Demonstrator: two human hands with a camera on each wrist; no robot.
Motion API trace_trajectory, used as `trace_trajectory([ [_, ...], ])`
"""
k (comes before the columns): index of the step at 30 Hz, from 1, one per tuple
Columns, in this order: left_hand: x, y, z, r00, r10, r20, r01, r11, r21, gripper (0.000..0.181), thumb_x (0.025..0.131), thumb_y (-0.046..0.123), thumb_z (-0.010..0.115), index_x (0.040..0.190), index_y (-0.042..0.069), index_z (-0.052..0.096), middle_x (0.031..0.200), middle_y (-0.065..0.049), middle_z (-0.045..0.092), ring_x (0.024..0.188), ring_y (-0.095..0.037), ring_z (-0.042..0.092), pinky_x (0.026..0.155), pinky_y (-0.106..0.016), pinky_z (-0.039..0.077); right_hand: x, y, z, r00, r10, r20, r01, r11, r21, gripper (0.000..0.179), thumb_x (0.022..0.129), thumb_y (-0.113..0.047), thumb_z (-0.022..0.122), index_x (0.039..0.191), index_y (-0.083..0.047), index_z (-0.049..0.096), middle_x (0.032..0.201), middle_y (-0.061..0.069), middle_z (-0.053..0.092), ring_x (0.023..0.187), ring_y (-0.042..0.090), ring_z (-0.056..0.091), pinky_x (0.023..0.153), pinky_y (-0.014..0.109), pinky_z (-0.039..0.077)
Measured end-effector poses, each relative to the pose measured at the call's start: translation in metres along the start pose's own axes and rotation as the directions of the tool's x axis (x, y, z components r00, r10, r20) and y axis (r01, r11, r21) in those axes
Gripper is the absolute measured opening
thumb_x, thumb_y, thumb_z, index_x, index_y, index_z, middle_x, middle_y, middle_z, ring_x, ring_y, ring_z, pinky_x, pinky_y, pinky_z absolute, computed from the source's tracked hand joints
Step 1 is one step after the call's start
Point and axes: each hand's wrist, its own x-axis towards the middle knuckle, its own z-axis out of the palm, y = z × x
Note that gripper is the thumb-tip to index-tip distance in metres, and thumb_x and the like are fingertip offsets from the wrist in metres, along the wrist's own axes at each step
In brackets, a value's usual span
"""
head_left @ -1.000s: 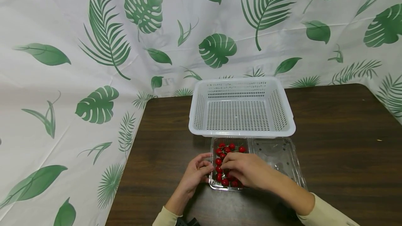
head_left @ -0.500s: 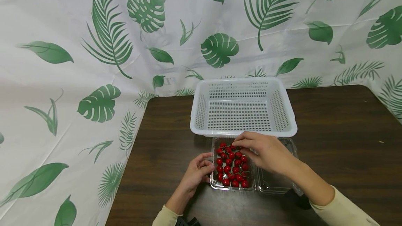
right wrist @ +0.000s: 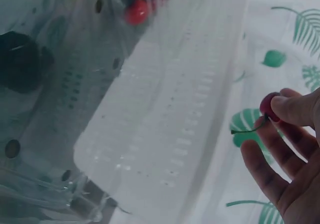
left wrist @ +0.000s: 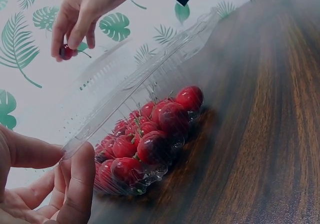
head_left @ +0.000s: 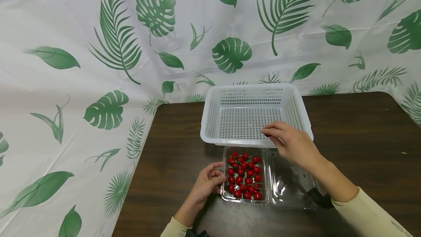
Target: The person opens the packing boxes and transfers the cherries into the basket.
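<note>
My right hand [head_left: 291,142] pinches a single red cherry [right wrist: 270,107] between thumb and fingertips, over the right front part of a white perforated plastic basket [head_left: 206,120]. The cherry's thin green stem hangs free in the right wrist view. With thumb and fingers my left hand [head_left: 206,183] grips the left rim of a clear plastic clamshell box [left wrist: 125,86]. Inside that box lie several red cherries [left wrist: 172,118], some with green stems. Its transparent lid [head_left: 291,189] lies folded out to the right, partly beneath my right forearm.
The basket stands right behind the clamshell on a dark wood-grain table [head_left: 355,138]. A white sheet with green leaf prints [head_left: 184,28] hangs behind and to the left. A small pale speck [head_left: 404,153] lies on the table at far right.
My right hand has risen out of the clamshell with a cherry and moved back and right, over the basket. My left hand has stayed at the box's rim.
</note>
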Motion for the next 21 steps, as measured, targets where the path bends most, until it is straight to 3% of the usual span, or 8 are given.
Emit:
trace_trajectory([
  [7, 0.000, 0.000, 0.001, 1.000, -0.004, 0.003, 0.004, 1.000, 0.003, 0.047, 0.089, -0.002, 0.064, 0.134, -0.003, 0.051, 0.087, -0.004, 0.058, 0.074, -0.012, 0.056, 0.053, -0.023, 0.049, -0.005, 0.011, 0.006, 0.997, 0.071, 0.038, -0.072, 0.997, 0.024, 0.028, 0.080, 0.006, 0.073, 0.107, -0.003, 0.073, 0.107, 0.007, 0.067, 0.096, 0.027, 0.064, 0.080, 0.047, 0.053],
  [21, 0.001, 0.002, 0.001, 1.000, -0.014, 0.000, 0.014, 1.000, 0.017, 0.047, 0.090, -0.001, 0.064, 0.134, -0.003, 0.050, 0.087, -0.004, 0.059, 0.073, -0.011, 0.056, 0.052, -0.022, 0.048, -0.013, 0.020, 0.014, 0.991, 0.115, 0.062, -0.119, 0.990, 0.081, 0.024, 0.084, 0.005, 0.068, 0.107, -0.002, 0.071, 0.103, 0.007, 0.066, 0.087, 0.022, 0.063, 0.074, 0.044, 0.053],
])
